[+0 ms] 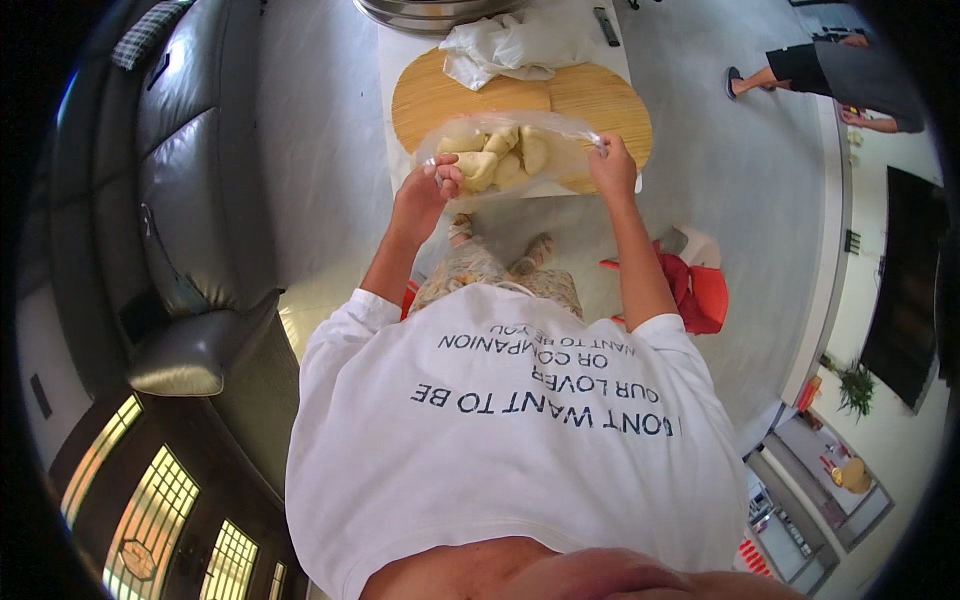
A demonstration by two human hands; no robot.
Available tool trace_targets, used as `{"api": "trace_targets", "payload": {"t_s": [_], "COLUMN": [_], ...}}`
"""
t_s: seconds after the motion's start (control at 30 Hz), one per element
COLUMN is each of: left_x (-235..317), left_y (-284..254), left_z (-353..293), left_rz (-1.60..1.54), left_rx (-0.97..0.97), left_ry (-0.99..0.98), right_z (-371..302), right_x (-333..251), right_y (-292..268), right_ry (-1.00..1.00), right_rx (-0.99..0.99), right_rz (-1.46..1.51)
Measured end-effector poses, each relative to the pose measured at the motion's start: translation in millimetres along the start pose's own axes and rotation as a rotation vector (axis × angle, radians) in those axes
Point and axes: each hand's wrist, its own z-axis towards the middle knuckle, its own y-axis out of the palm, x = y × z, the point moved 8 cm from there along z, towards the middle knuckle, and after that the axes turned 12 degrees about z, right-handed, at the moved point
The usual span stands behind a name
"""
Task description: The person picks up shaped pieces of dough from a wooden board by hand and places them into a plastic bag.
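Note:
Stretched between my two hands is a clear plastic bag (572, 158). Several pale, rounded food pieces (507, 158), like buns or dough lumps, lie inside it. My left hand (434, 184) is closed on the bag's near left edge, its fingertips pinching the film. At the right corner my right hand (612, 166) grips the gathered plastic. Beneath the bag is a wooden board (470, 88) with rounded ends, lying on a white table (393, 170). The bag hides the board's near middle part.
A crumpled white plastic bag (515, 45) lies at the board's far edge, beside a dark handheld object (606, 27). Round metal pans (430, 14) stand farther back. Left is a dark leather sofa (185, 170); a red chair (708, 297) stands at right. Another person (840, 80) is at far right.

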Motion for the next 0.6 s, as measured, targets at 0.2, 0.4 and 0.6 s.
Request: {"api": "trace_targets", "payload": {"t_s": [0.2, 0.4, 0.6], "left_x": [2.7, -8.8, -3.9], "left_y": [4.5, 9.9, 16.7], "left_z": [-15.9, -34.3, -40.6], "left_rz": [-0.048, 0.076, 0.028], "left_rx": [0.128, 0.237, 0.379], "left_ry": [0.026, 0.030, 0.065], "right_z": [-16.4, -45.1, -64.0], "right_x": [-66.3, 23.6, 47.1], "right_y": [107.5, 219.0, 242.6], "right_ry": [-0.293, -0.180, -0.298], "right_rx": [-0.516, -0.894, -0.929], "right_rz": [-0.084, -0.508, -0.676]}}
